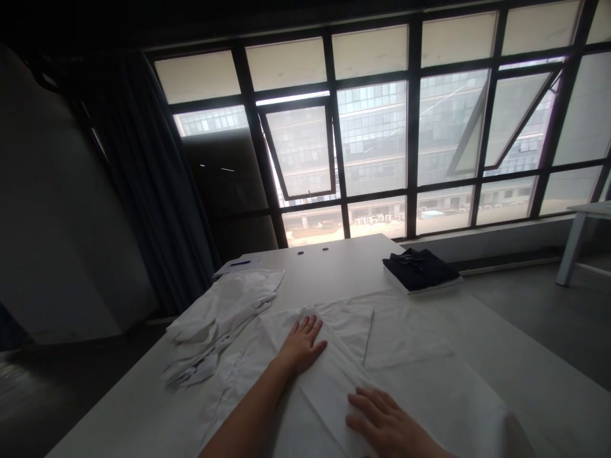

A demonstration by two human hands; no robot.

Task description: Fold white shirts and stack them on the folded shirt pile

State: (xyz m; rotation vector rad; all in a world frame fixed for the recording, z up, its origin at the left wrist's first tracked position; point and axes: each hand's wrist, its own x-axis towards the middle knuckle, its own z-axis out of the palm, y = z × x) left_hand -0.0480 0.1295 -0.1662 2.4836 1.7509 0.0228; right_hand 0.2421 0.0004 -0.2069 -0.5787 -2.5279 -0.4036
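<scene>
A white cloth garment (401,337) lies spread over the near part of the white table, with a folded layer and creases under my hands. My left hand (303,346) rests flat on the garment's middle, fingers stretched out and thumb apart. Lower and to the right, my right hand (384,423) lies on the cloth with its fingers extended and slightly bent. Neither hand visibly grips the fabric. To the left sits a loose heap of white garments (233,302), its near edges rumpled.
A folded dark garment (420,268) tops a white stack at the table's right edge. Papers with a blue pen (240,263) lie at the far left of the table (334,270). Beyond stand windows, a dark curtain (143,172) and another white table (575,242).
</scene>
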